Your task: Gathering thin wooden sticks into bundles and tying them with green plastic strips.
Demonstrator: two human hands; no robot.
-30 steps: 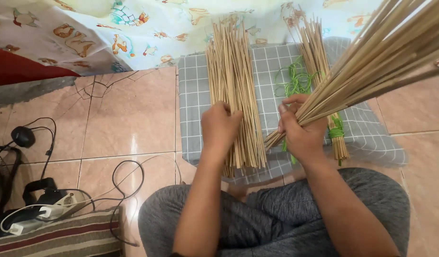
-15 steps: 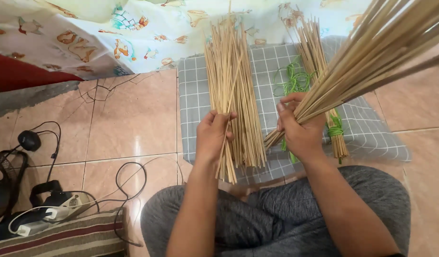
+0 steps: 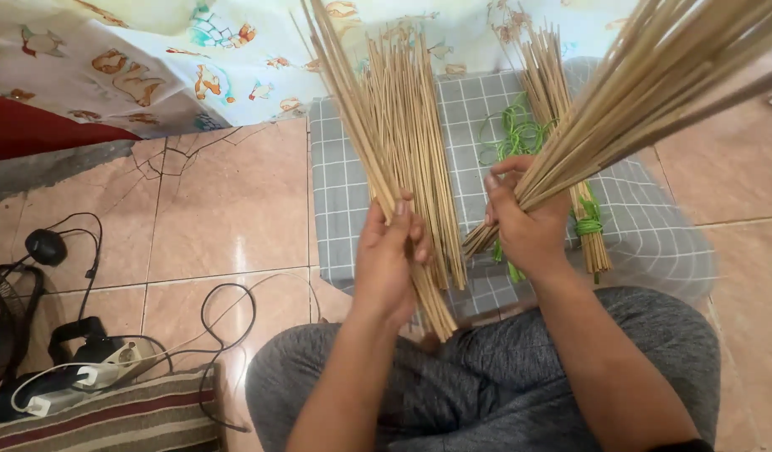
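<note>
My left hand (image 3: 388, 255) grips a small handful of thin tan sticks (image 3: 352, 125), lifted off the larger loose pile of sticks (image 3: 419, 134) lying on the grey checked cushion (image 3: 336, 184). In my right hand (image 3: 527, 222) is a thick bundle of the same sticks (image 3: 654, 84), fanning up to the top right. Another bundle tied with green string (image 3: 583, 218) lies on the cushion behind my right hand, beside a tangle of green string (image 3: 512, 134).
Tiled floor (image 3: 218, 209) lies to the left. A power strip with plugs and black cables (image 3: 93, 368) sits at lower left beside a striped mat (image 3: 110, 418). A printed cloth (image 3: 151, 59) hangs at the back. My grey-trousered legs (image 3: 503, 377) are crossed below.
My left hand went from resting on the loose pile to closing on a handful of sticks and lifting them up. The right hand kept its bundle in place.
</note>
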